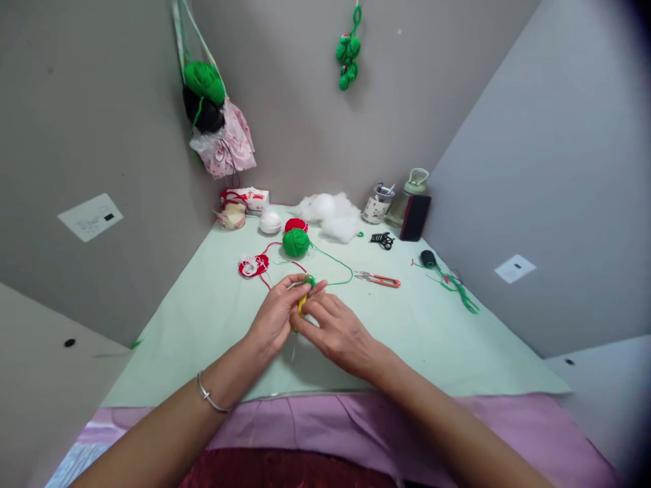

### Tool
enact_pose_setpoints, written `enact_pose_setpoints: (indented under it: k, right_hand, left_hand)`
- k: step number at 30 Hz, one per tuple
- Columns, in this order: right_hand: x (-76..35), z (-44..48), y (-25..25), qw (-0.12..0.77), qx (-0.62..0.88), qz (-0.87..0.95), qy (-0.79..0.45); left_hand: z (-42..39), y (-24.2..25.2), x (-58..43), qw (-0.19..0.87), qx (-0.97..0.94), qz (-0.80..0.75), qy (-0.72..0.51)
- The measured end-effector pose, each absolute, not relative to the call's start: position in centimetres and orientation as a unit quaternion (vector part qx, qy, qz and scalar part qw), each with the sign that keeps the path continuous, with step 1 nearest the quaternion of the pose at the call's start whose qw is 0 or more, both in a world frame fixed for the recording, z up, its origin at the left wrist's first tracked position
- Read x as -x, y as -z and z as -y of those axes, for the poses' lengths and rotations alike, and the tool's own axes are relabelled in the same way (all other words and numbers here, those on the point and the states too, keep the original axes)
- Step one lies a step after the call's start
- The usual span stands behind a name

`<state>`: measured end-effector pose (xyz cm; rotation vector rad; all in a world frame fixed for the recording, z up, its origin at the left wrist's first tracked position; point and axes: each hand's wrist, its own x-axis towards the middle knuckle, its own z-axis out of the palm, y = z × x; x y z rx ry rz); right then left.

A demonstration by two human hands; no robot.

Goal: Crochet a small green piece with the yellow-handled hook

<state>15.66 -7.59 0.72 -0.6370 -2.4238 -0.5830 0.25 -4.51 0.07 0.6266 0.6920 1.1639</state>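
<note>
A small, looped green yarn piece (311, 279) is pinched in the fingertips of the left hand (274, 308), over the middle of the smooth, pale green tabletop (203, 339); a slim yellow-handled tool (302, 303) is gripped by the right hand (338, 332), close against the yarn; beyond, a round, wound green ball (296, 242) is seen, its strand curved loosely; fluffy white stuffing (333, 213) is heaped behind; orange-handled metal snips (381, 279) are laid to the right.

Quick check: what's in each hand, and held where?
The left hand pinches a small green yarn piece between thumb and fingertips; the right hand holds a yellow tool around its middle. Fingers hide the exact contact.
</note>
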Motion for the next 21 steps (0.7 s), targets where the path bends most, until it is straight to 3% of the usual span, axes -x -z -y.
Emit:
enact_pose_setpoints:
  k: [13, 18, 21]
  right_hand:
    - [-15.1, 8.2, 0.1, 0.367, 0.331, 0.841, 0.22]
    - [-15.1, 8.9, 0.4, 0.325, 0.246, 0.89, 0.203]
    - [-15.1, 9.1, 0.5, 0.333, 0.271, 0.885, 0.18]
  left_hand:
    - [4.0, -2.3, -0.9, 0.623, -0.356, -0.292, -0.632]
    - [2.7, -3.0, -0.3, 0.559, -0.361, -0.289, -0.688]
    - [2.4, -3.5, 0.1, 0.537, -0.355, -0.287, -0.709]
